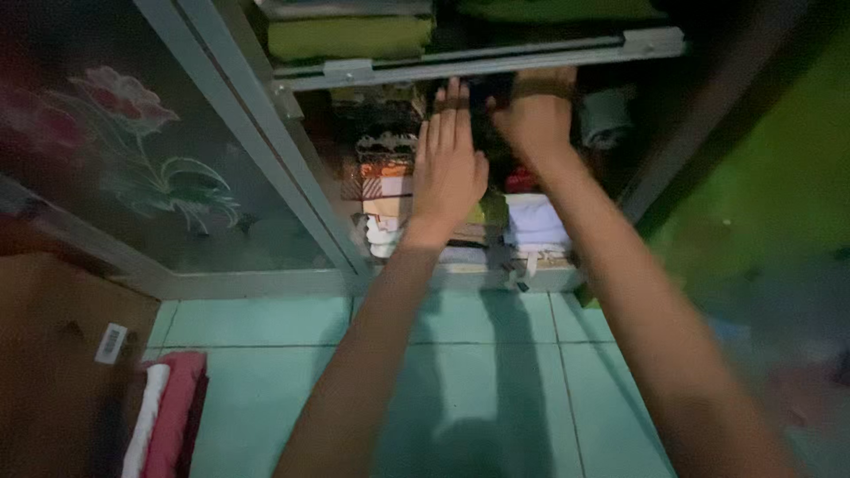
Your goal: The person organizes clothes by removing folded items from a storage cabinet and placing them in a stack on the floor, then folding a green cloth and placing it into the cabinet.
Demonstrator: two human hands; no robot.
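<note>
Both arms reach forward into an open wardrobe with grey metal frame [305, 190]. The left hand [447, 168] lies flat, its fingers [445, 124] stretched out and close together, the palm pressed against the front of a tall stack of folded clothes in brown, orange, white and dark patterns [382, 190]. It holds nothing; it only touches the pile on its right side. The right hand [536, 119] is deeper inside, just under the grey metal shelf edge [478, 60], and its fingers go into a dark folded cloth [482, 119] at the top of the middle pile. They are hidden in the shadow, so I cannot tell if they grip the cloth or only touch it. The dark cloth sits high in the lower compartment, between the two hands.

Below the right wrist there is a pile of white and pale folded clothes [536, 226], with something red above it. On the shelf above lie olive-green folded fabrics [350, 37]. To the left is a glass door with a painted pink flower [124, 133]. The floor has light turquoise tiles [266, 372]. At the lower left, a red and white folded cloth [168, 412] lies beside a brown cardboard box [53, 354].
</note>
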